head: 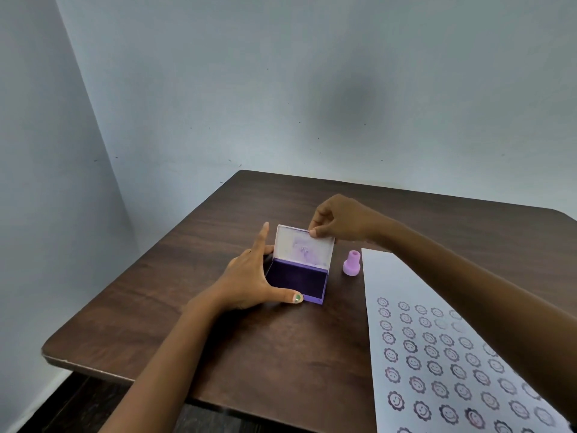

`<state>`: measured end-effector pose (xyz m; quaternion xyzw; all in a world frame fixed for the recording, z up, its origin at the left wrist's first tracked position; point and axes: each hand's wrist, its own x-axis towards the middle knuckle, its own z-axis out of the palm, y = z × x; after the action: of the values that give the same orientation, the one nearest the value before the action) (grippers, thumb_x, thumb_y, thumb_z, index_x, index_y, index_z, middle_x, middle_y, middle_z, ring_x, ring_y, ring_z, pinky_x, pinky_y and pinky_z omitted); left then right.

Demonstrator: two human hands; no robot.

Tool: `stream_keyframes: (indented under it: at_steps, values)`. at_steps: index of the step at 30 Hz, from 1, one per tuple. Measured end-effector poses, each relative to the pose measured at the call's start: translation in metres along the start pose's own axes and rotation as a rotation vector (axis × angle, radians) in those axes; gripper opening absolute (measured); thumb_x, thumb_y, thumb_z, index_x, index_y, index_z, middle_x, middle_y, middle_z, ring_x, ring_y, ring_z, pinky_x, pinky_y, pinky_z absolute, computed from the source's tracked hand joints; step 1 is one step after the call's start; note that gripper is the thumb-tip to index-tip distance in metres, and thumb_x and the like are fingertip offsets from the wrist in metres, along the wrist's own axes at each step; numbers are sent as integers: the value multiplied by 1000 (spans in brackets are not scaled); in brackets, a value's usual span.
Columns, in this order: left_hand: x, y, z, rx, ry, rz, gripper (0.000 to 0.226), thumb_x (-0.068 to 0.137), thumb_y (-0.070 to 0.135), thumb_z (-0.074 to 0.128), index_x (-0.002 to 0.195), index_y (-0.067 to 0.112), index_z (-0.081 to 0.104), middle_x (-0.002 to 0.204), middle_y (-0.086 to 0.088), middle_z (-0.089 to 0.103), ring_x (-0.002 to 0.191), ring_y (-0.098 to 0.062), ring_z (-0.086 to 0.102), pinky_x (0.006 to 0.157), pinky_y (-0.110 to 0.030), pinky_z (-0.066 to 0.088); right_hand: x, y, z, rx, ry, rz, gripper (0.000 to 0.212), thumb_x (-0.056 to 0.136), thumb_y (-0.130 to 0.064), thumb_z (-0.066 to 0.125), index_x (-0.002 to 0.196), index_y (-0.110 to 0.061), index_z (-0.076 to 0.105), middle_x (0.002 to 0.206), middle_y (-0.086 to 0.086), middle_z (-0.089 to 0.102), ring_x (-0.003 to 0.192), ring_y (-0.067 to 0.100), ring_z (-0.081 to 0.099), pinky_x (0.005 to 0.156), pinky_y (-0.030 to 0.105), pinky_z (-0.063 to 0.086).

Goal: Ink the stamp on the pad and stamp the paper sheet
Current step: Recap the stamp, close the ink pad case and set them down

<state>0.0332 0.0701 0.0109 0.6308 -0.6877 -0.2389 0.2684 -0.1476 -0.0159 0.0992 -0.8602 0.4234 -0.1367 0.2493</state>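
A purple ink pad sits open near the middle of the dark wooden table, its white lid raised upright. My left hand grips the pad's base from the left, thumb on its front edge. My right hand pinches the top edge of the lid. A small pink stamp stands free on the table just right of the pad, held by neither hand. The white paper sheet lies at the right, covered with several rows of purple smiley-flower prints.
The table stands in a corner against pale blue-grey walls. Its left edge is chipped, and dark floor shows below it. My right forearm crosses above the sheet's upper right part.
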Motion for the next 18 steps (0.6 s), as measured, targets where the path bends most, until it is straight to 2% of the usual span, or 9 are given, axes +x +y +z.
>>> stream_keyframes:
  at_steps: [3, 5, 7, 9, 12, 15, 16, 18]
  values:
    - [0, -1, 0, -18, -2, -9, 133, 54, 61, 80, 147, 32, -10, 144, 9, 45, 133, -14, 38, 112, -37, 25, -14, -8, 4, -22, 42, -39, 8, 82, -15, 67, 85, -8, 69, 75, -3, 66, 63, 3, 57, 55, 13, 43]
    - [0, -2, 0, -21, 0, -14, 129, 52, 62, 80, 148, 32, -1, 145, 6, 44, 133, -14, 38, 114, -42, 26, -26, -12, 11, -73, 91, -91, 7, 80, -17, 68, 83, -11, 69, 73, -7, 64, 63, 2, 57, 59, 15, 45]
    - [0, -2, 0, -13, 13, -20, 123, 51, 62, 80, 147, 33, 9, 143, 5, 44, 131, -15, 40, 112, -41, 29, -38, -15, 20, -113, 125, -141, 8, 79, -18, 69, 83, -12, 70, 77, -4, 67, 67, 5, 60, 66, 21, 49]
    - [0, -2, 1, 5, 36, 5, 110, 53, 60, 81, 144, 33, 25, 140, 9, 47, 129, -12, 41, 109, -34, 31, -49, -17, 33, -158, 159, -177, 9, 79, -20, 68, 86, -14, 70, 85, 1, 72, 74, 11, 63, 72, 28, 52]
    - [0, -2, 2, 24, 63, 34, 89, 55, 56, 81, 133, 34, 45, 134, 15, 51, 127, -8, 40, 108, -33, 31, -60, -15, 55, -226, 199, -206, 18, 83, -22, 62, 99, -15, 68, 100, 4, 70, 89, 16, 61, 79, 27, 46]
    - [-2, -1, 1, 53, 35, 55, 86, 55, 57, 80, 132, 36, 46, 135, 17, 48, 128, -6, 35, 106, -27, 25, -67, -9, 72, -249, 244, -177, 25, 87, -25, 57, 110, -18, 64, 112, 2, 65, 103, 16, 54, 94, 30, 34]
    - [-2, -1, 1, 67, 18, 64, 88, 55, 58, 78, 133, 36, 45, 137, 18, 46, 129, -6, 33, 105, -26, 23, -68, -7, 75, -260, 259, -191, 26, 88, -26, 57, 111, -18, 64, 113, 2, 65, 103, 15, 53, 90, 24, 28]
    - [-2, 1, 0, 80, -6, 66, 91, 54, 60, 75, 135, 36, 43, 141, 18, 43, 133, -5, 29, 107, -27, 20, -71, -5, 80, -287, 281, -223, 27, 89, -27, 56, 112, -17, 64, 114, 2, 65, 102, 14, 52, 82, 21, 25]
